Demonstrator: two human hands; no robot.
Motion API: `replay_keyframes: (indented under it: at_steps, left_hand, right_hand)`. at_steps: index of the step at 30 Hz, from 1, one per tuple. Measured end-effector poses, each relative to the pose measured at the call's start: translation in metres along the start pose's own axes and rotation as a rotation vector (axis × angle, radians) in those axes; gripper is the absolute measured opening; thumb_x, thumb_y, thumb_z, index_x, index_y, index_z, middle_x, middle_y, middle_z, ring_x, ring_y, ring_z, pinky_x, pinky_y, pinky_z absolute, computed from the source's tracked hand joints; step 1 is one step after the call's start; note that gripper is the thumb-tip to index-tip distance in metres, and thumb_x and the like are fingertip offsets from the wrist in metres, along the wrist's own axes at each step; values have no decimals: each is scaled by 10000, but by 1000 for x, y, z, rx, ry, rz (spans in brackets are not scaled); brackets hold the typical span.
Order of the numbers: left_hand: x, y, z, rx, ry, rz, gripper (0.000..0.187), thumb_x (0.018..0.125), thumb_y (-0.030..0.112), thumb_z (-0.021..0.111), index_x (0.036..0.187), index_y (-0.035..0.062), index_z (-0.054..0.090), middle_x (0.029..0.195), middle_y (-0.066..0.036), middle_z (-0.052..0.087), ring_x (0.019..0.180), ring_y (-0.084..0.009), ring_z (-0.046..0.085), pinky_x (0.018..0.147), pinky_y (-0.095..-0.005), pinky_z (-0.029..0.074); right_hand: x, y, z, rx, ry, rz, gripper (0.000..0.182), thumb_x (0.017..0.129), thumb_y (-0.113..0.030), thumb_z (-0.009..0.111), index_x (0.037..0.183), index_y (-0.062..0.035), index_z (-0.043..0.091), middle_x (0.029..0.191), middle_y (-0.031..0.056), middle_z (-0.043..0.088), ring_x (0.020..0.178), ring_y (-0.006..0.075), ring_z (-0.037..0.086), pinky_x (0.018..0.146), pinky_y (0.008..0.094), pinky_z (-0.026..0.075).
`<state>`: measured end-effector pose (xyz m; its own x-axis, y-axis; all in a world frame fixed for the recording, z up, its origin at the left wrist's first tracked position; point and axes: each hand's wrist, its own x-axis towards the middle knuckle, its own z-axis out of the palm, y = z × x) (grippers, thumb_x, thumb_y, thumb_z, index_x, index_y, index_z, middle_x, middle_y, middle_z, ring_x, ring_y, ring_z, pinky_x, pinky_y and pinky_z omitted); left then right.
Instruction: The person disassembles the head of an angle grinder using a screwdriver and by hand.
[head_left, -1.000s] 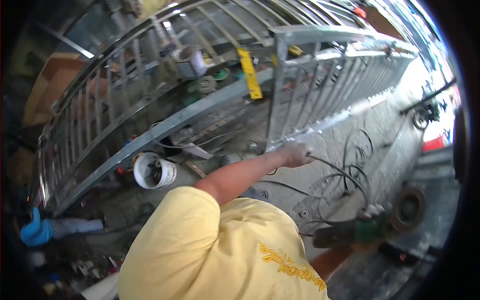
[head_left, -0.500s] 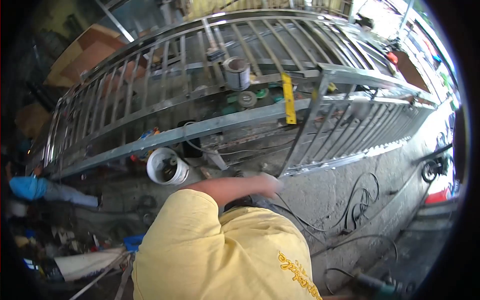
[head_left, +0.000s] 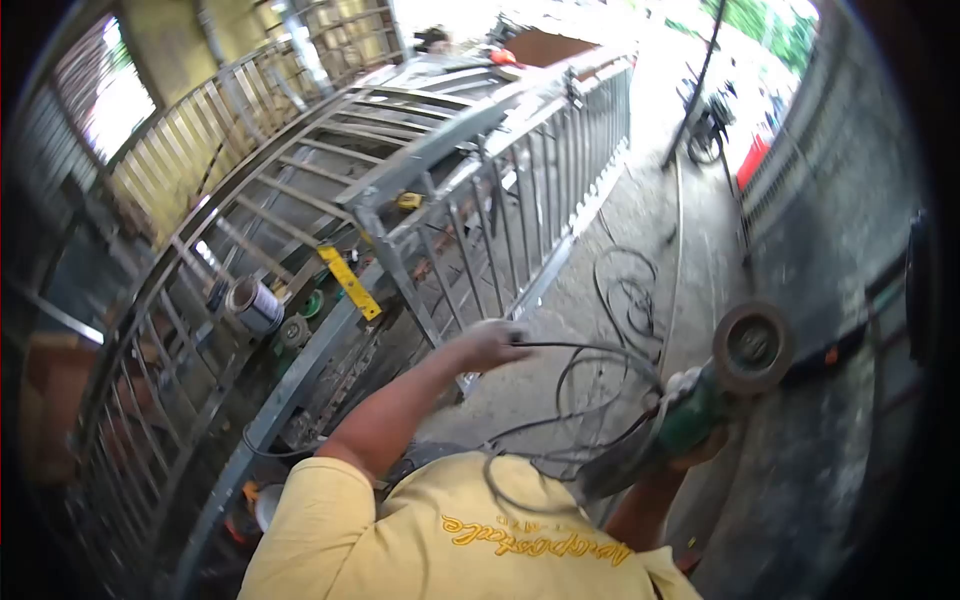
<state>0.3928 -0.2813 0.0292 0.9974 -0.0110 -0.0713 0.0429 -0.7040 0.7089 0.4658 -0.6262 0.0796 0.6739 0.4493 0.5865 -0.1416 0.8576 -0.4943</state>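
My left hand (head_left: 492, 346) is closed round a black cable (head_left: 590, 347) near the corner of an upright metal grille (head_left: 520, 185). On the right, my right hand (head_left: 700, 450) grips a green angle grinder (head_left: 685, 418) from below, most of its fingers hidden behind the tool. The grinder's round disc (head_left: 752, 348) faces up toward me. The cable runs from my left hand toward the grinder and loops in front of my yellow shirt.
A yellow square tool (head_left: 349, 283) and a paint can (head_left: 254, 305) rest on the metal framework at left. More cable (head_left: 625, 290) lies coiled on the concrete floor. A motorcycle (head_left: 706, 135) stands farther back, beside a dark wall at right.
The view has swung to the right. The grinder, low at the right edge before, is now raised in my right hand. My left hand now shows with the cable in it.
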Motion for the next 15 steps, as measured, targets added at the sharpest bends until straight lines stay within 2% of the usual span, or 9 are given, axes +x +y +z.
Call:
replay_keyframes:
  at_steps: [3,4,5,7,9,11,13,14,15]
  left_hand:
    - [-64,-137,47,33,90,-175,417,942,462,704,956,45,687,820,-190,683,740,-359,639,728,-461,520]
    - [-95,-147,43,76,-18,-390,395,936,439,712,932,45,680,843,-206,692,770,-384,660,738,-469,525]
    - [-129,-180,54,157,-20,-363,426,935,488,691,960,63,688,920,-217,727,903,-456,693,784,-544,538]
    - [-190,-199,63,242,-62,-556,379,951,473,665,975,96,700,988,-221,737,966,-456,701,819,-560,551]
    - [-236,-212,75,416,-163,-634,362,938,456,657,934,97,707,984,-215,738,944,-436,711,823,-546,556]
    - [-276,-219,81,453,-395,-663,402,948,493,624,1034,119,743,1041,-204,755,1005,-426,719,886,-540,572]
    - [-300,-201,76,449,-628,-797,439,967,510,599,1166,150,751,1171,-203,749,1125,-375,712,993,-494,555]
    - [-313,-210,81,456,-662,-775,466,977,521,584,1229,162,740,1256,-205,720,1203,-339,685,1056,-462,519]
    - [-330,-226,90,462,-695,-751,497,987,532,569,1291,173,729,1342,-208,690,1280,-303,658,1120,-431,484]
  right_hand:
    - [-7,-47,-4,-143,201,-176,798,906,-494,715,1427,31,417,1174,188,518,1067,323,570,889,437,571]
    - [-9,-64,-2,-178,216,-228,785,924,-476,703,1442,37,411,1201,194,516,1093,334,568,913,456,565]
    - [-19,-84,-8,-208,288,-262,781,938,-463,694,1464,29,392,1236,190,516,1140,329,556,947,469,544]
    - [-32,-130,-32,-252,408,-313,775,967,-438,677,1509,13,354,1305,182,516,1233,318,533,1014,496,502]
    - [-37,-163,-45,-365,501,-433,713,986,-404,649,1491,30,394,1317,224,539,1219,358,562,1013,512,518]
    - [-48,-202,-69,-485,598,-515,667,1001,-395,619,1472,39,431,1318,247,568,1216,381,584,1025,521,527]
    - [-42,-227,-81,-655,867,-629,657,1012,-426,588,1458,41,461,1325,246,597,1247,388,589,1067,523,519]
    - [-27,-233,-78,-752,1080,-719,663,1017,-448,573,1453,42,474,1336,242,607,1274,392,587,1095,525,510]
    - [-5,-225,-86,-739,1058,-716,663,1017,-448,573,1453,42,474,1336,242,607,1274,392,587,1095,525,510]
